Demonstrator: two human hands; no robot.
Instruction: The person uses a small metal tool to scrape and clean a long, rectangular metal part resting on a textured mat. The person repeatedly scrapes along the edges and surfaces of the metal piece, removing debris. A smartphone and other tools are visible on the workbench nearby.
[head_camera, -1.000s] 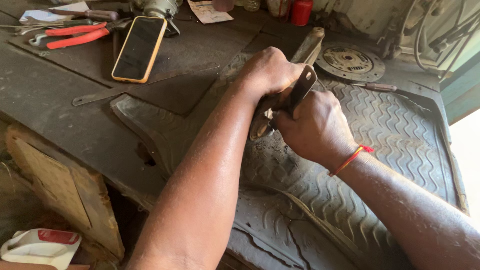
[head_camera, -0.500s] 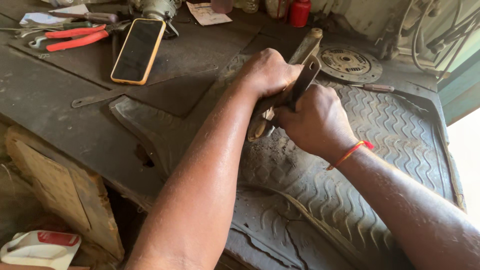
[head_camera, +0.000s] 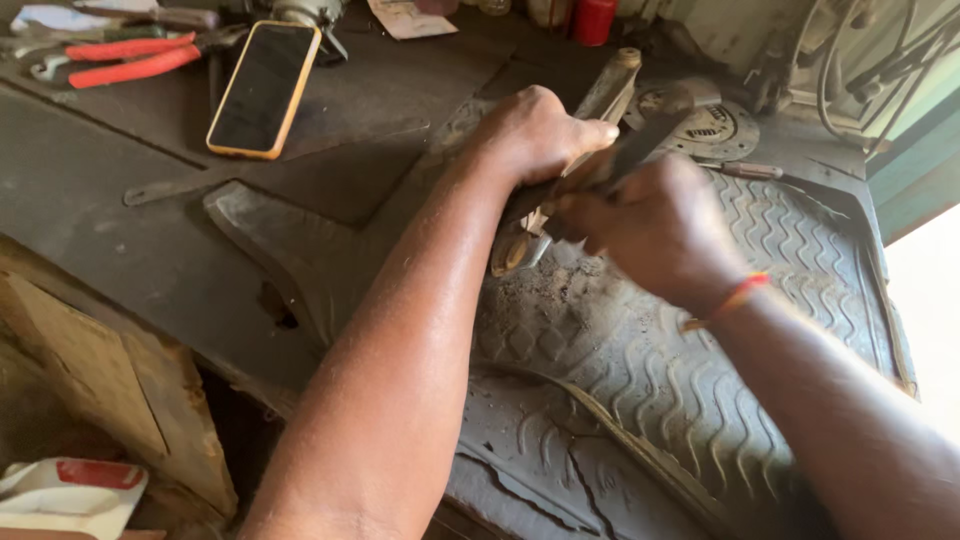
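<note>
Gripping a worn metal part (head_camera: 600, 110) above the rubber mat (head_camera: 640, 370), the left hand (head_camera: 535, 135) was curled tight around it; the right hand (head_camera: 655, 225), blurred, clutched a dark blade (head_camera: 650, 140) against it.

My right hand (head_camera: 655, 225) is now blurring as I'm dragging the dark flat tool (head_camera: 640, 150) along the metal part, further from its earlier spot.
</note>
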